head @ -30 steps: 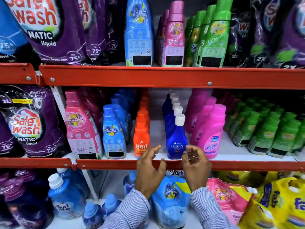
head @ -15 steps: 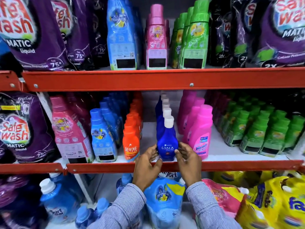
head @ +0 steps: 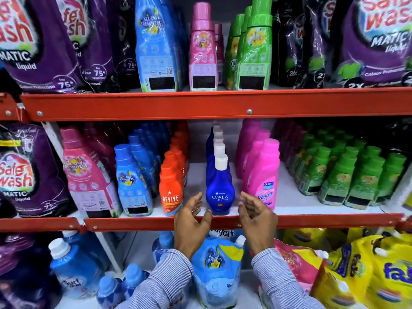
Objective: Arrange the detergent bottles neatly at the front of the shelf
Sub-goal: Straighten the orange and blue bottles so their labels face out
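Note:
A dark blue Ujala bottle with a white cap stands upright at the front of the middle shelf, heading a single-file row of like bottles. My left hand hovers just left of its base, fingers apart, not touching. My right hand is open just right of it, also apart from it. An orange Revive bottle leads a row to the left. A pink Vanish bottle leads a row to the right.
Blue and pink softener bottles and purple Safe Wash pouches fill the left. Several green bottles crowd the right. The upper shelf's red beam hangs above. Pouches sit on the lower shelf.
Both hands closed in on the blue bottle's base half a second ago, then drew slightly back and apart, letting it go. The bottle stands at the shelf's front edge.

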{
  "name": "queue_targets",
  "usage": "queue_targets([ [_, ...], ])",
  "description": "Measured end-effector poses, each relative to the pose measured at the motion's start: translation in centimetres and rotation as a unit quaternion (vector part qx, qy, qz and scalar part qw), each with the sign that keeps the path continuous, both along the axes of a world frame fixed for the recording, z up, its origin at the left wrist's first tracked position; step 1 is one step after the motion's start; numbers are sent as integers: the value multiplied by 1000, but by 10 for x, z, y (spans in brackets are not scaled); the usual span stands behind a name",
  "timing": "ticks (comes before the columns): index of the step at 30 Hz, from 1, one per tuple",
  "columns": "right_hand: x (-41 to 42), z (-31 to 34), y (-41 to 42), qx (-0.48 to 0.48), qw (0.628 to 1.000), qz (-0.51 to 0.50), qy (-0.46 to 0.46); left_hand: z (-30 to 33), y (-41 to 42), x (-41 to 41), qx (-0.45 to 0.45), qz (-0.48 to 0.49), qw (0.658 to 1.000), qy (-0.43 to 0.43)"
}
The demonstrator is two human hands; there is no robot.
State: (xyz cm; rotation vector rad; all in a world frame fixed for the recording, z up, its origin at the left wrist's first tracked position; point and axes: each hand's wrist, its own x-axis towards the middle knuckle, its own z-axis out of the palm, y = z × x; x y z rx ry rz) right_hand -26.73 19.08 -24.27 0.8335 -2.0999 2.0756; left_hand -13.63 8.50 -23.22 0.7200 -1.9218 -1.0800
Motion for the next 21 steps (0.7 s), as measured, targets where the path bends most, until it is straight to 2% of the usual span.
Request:
queue_targets([
  [4, -11, 3, 27, -54, 995, -80, 37, 12, 31, -5, -75, 90, 990, 74],
  [6, -23, 6, 36, -70, 989, -121, 46, 15, 48, -15, -79, 56, 991, 87],
  [8, -40, 8, 42, -62, 988, -137, 46, 15, 60, -31, -68, 0, 996, 63],
  [14, -76, 4, 52, 103, 992, -39, 56, 5, 67, -73, -55, -77, 994, -59],
  [21, -83, 1, 60, 110, 992, -17, 63, 2, 66, -83, -45, -68, 995, -55],
])
